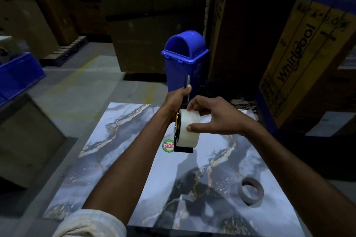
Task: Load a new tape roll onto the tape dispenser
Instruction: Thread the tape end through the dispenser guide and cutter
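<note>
Left hand: I see the left hand [176, 100] above the table [134, 159], its fingers curled tight round the black handle of the tape dispenser [184, 149], thumb lying up along the handle.
Right hand: the right hand [217, 115] pinches the tape roll [189, 129] – thumb on its near side, fingers [194, 105] curved over its far side.
Tape roll: whitish and full, seated edge-on against the dispenser's wheel, just beyond the table's middle; I cannot tell whether it is pushed fully home.
Dispenser: upright, handle pointing away from me, black base lowest.
Empty core: a grey cardboard ring [243, 194] lies flat near the table's near right corner.
Sticker: a round green and red label [168, 146], just left of the dispenser's base.
Beyond the far edge: a blue bin [181, 67], a Whirlpool carton [300, 59] to its right.
</note>
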Available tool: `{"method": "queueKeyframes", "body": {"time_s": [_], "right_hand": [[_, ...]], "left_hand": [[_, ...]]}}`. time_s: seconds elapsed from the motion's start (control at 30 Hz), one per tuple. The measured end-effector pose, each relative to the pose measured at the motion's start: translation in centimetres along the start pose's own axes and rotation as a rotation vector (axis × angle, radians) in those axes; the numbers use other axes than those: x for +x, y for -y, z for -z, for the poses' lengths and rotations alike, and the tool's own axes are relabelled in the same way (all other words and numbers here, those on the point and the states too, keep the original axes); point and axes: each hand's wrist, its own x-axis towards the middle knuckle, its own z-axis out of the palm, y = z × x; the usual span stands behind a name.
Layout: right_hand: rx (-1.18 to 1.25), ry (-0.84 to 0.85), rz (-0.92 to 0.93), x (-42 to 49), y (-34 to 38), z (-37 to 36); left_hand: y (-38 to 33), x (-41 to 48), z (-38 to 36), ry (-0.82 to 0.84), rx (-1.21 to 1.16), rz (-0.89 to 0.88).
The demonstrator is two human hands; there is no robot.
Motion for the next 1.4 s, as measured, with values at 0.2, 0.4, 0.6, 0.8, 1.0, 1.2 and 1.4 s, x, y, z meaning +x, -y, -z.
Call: {"method": "queueKeyframes", "body": {"time_s": [0.2,0.4,0.6,0.8,1.0,1.2,1.4], "right_hand": [[-0.158,-0.132,0.139,-1.8,0.7,-1.7],[-0.086,-0.040,0.022,-0.5,0.6,0.5],[-0.064,-0.006,0.025,0.0,0.8,1.3],[-0.099,-0.183,0.155,-1.7,0.6,-1.5],[-0.084,-0.284,0.196,-2.1,0.3,-3.0],[-0.097,-0.155,0.033,-0.8,0.6,0.0],[-0.263,-0.078,0.122,0.1,2.1,1.2]], "left_hand": [[0.0,0.1,0.3,-0.003,0.065,-0.051],[0.1,0.4,-0.1,-0.015,0.060,-0.045],[0.3,0.5,-0.2,-0.054,0.036,-0.033],[0.3,0.7,0.5,-0.112,-0.001,0.008],[0.6,0.7,0.8,-0.117,-0.021,0.038],[0.4,0.7,0.6,-0.089,0.011,0.035],[0.8,0.8,0.7,-0.051,0.005,0.048]]}}
